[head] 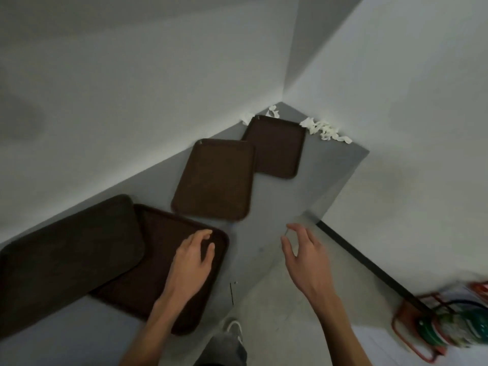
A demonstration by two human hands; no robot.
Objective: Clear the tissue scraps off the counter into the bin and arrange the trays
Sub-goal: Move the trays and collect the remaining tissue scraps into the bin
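Several dark brown trays lie on the grey counter [266, 241]. The farthest tray [276, 147] sits near the corner, a second tray [215, 179] in the middle. A near tray [148, 262] is partly covered by another tray [66, 249] at the left. White tissue scraps [326, 130] lie against the right wall, and smaller tissue scraps [247, 117] lie behind the farthest tray. My left hand [192, 260] hovers over the near tray's right end, fingers loosely curled, holding nothing. My right hand [303, 254] hangs over the counter's front edge, fingers relaxed and empty.
White walls close the counter at the back and right. A black skirting strip [369, 262] runs along the floor. A red wire frame with green and white items [454, 328] stands on the floor at the lower right. My shoe [233, 328] shows below.
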